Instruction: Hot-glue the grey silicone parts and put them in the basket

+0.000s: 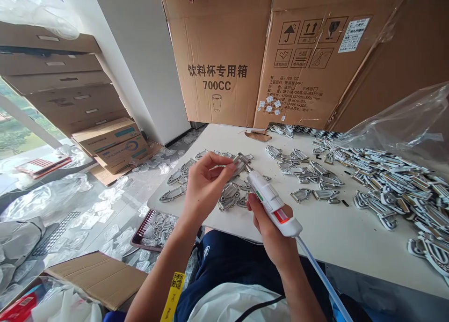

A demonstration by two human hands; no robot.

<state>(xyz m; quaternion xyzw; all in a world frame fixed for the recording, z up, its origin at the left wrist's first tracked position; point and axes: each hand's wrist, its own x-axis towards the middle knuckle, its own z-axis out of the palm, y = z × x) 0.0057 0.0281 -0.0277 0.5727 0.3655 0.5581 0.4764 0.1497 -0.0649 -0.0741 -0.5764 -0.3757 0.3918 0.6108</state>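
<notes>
My left hand [212,184] pinches a small grey-and-white frame-like part [240,161] between thumb and fingertips, just over the table. Wrapped in my right hand [271,233] is a white pen-shaped tool [268,198] with a thin metal tip, a green mark and an orange-red window. Its tip is close to the held part; whether they touch I cannot tell. A pale translucent tube or cord [321,273] runs from the tool's rear. Below and around my left hand lie several similar pointed, frame-like parts [229,200], partly hidden by it.
More parts lie in groups [308,172] on the white table [294,247], with a large heap [396,177] at the right. Tall cardboard boxes [224,36] stand behind. A dark basket [140,233] of small pieces sits left, below table height. Clear plastic litters the floor.
</notes>
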